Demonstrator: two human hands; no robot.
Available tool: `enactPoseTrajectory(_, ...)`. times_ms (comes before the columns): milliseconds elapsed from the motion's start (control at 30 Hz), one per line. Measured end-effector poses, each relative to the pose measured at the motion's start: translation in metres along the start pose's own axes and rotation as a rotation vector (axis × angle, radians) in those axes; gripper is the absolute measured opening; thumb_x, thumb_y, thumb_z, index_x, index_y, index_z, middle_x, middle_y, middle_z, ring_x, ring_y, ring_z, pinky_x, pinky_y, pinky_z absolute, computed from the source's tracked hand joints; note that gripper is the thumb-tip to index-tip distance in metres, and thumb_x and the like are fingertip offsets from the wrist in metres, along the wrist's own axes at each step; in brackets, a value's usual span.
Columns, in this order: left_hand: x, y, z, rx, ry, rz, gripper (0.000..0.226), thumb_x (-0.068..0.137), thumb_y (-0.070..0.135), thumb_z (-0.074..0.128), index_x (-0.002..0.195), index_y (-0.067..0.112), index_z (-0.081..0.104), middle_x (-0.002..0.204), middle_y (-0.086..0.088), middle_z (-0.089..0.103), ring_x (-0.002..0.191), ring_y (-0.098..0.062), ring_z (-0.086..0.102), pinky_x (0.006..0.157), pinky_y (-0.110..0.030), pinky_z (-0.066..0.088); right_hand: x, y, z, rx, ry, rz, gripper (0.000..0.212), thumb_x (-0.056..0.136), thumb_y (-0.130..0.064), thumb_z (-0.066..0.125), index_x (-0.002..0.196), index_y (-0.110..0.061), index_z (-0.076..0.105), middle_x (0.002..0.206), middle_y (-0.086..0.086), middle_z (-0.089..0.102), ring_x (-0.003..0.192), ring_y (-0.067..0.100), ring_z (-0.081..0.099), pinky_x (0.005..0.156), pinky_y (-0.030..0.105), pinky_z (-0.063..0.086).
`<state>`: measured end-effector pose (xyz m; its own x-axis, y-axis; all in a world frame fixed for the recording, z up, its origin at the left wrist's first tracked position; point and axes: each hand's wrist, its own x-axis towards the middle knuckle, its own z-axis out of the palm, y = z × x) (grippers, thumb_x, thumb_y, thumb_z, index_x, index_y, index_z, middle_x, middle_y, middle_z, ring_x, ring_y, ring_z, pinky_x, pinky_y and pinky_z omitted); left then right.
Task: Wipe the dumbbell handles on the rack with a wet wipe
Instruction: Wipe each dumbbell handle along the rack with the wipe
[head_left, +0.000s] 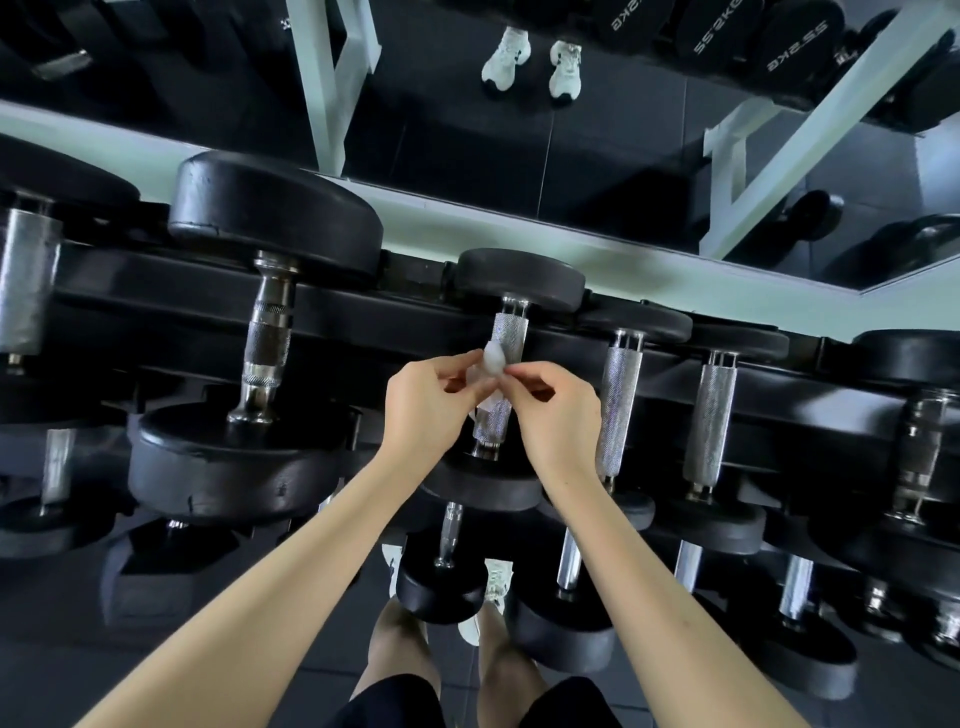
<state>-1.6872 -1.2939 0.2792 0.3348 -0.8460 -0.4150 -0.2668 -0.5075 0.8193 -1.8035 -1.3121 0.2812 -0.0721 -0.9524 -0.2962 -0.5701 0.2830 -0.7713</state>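
Pinching a bunched wet wipe (492, 359) with curled fingers (464, 362) of left hand (431, 400) and right hand (558, 410), just over the middle knurled handle (510, 335) on the rack (363, 312). Seems to be readying it, not rubbing yet. Cannot tell of wiping done on neighbours beside that handle; likely most left.

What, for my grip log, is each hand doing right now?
Left hand: pinching the crumpled white wet wipe.
Right hand: pinching the same wipe, in front of the knurled silver dumbbell handle.
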Motion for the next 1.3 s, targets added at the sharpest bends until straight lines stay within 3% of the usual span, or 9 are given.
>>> enactPoseTrajectory(200,0.011,0.002,0.017,-0.325,0.045,-0.214,0.040,0.071,0.035,0.080,0.105,0.016,0.071,0.086,0.006,0.072,0.086,-0.003,0.067,0.086,-0.022,0.052,0.006,0.001,-0.009,0.145,-0.041,0.090,0.007,0.084,-0.022,0.069,0.088,-0.024,0.074,0.084,-0.012,0.072,0.084,0.001,0.065,0.084,0.026,0.052)
enactPoseTrajectory(467,0.035,0.014,0.026,-0.479,0.074,-0.239,0.031,0.071,0.022,0.081,0.098,0.010,0.072,0.083,0.003,0.073,0.079,-0.009,0.069,0.086,-0.033,0.055,0.012,0.008,-0.009,0.208,0.031,0.160,0.007,0.083,-0.019,0.068,0.081,-0.024,0.072,0.079,-0.010,0.071,0.079,0.005,0.065,0.076,0.024,0.050)
enactPoseTrajectory(567,0.036,0.012,0.025,-0.487,0.017,-0.209,0.034,0.075,0.022,0.078,0.106,0.010,0.070,0.084,0.009,0.072,0.078,-0.002,0.068,0.081,-0.021,0.055,0.013,0.011,-0.013,0.218,0.012,0.172,0.010,0.084,-0.023,0.068,0.093,-0.022,0.073,0.088,-0.011,0.072,0.085,0.001,0.065,0.075,0.016,0.046)
enactPoseTrajectory(700,0.025,0.001,0.019,-0.419,-0.119,-0.120,0.041,0.083,0.023,0.069,0.121,0.011,0.063,0.095,0.010,0.070,0.086,0.008,0.064,0.071,-0.004,0.046,0.007,0.011,-0.010,0.259,-0.178,0.130,0.033,0.083,-0.028,0.071,0.116,-0.020,0.067,0.093,-0.017,0.069,0.086,-0.013,0.062,0.076,0.004,0.045)
enactPoseTrajectory(800,0.025,-0.008,0.011,-0.325,-0.256,-0.066,0.047,0.088,0.026,0.062,0.132,0.014,0.054,0.118,0.004,0.066,0.104,0.004,0.059,0.079,-0.001,0.043,0.006,0.013,-0.006,0.235,-0.171,0.131,0.038,0.082,-0.028,0.073,0.119,-0.018,0.066,0.101,-0.007,0.073,0.092,-0.005,0.065,0.084,0.012,0.049)
enactPoseTrajectory(900,0.030,-0.013,0.005,-0.268,-0.330,-0.031,0.051,0.086,0.025,0.065,0.135,0.019,0.050,0.126,0.009,0.060,0.112,0.004,0.056,0.090,-0.005,0.042,0.009,0.013,-0.005,0.289,-0.125,0.163,0.025,0.081,-0.027,0.073,0.106,-0.020,0.072,0.093,-0.006,0.074,0.087,0.000,0.068,0.086,0.026,0.054)
enactPoseTrajectory(1067,0.031,-0.008,0.015,-0.387,-0.193,-0.083,0.047,0.082,0.015,0.070,0.127,0.011,0.058,0.113,0.000,0.068,0.099,0.003,0.062,0.081,-0.007,0.047,0.017,0.014,-0.003,0.362,-0.126,0.203,0.004,0.082,-0.021,0.072,0.085,-0.023,0.073,0.081,-0.003,0.075,0.083,0.011,0.071,0.086,0.041,0.056)
enactPoseTrajectory(1200,0.031,-0.003,0.024,-0.454,-0.095,-0.109,0.040,0.082,0.016,0.070,0.121,0.010,0.063,0.091,0.011,0.070,0.081,0.007,0.066,0.071,-0.007,0.047,0.022,0.009,-0.003,0.500,-0.149,0.276,0.007,0.087,-0.016,0.067,0.088,-0.020,0.072,0.087,0.002,0.075,0.088,0.018,0.071,0.085,0.038,0.057)
enactPoseTrajectory(1300,0.032,0.005,0.031,-0.489,-0.020,-0.119,0.037,0.083,0.018,0.070,0.118,0.008,0.064,0.087,0.010,0.070,0.075,0.005,0.066,0.068,-0.009,0.049,0.026,0.004,0.003,0.569,-0.076,0.342,0.016,0.089,-0.018,0.064,0.075,-0.018,0.073,0.084,0.009,0.075,0.090,0.030,0.070,0.084,0.045,0.056)
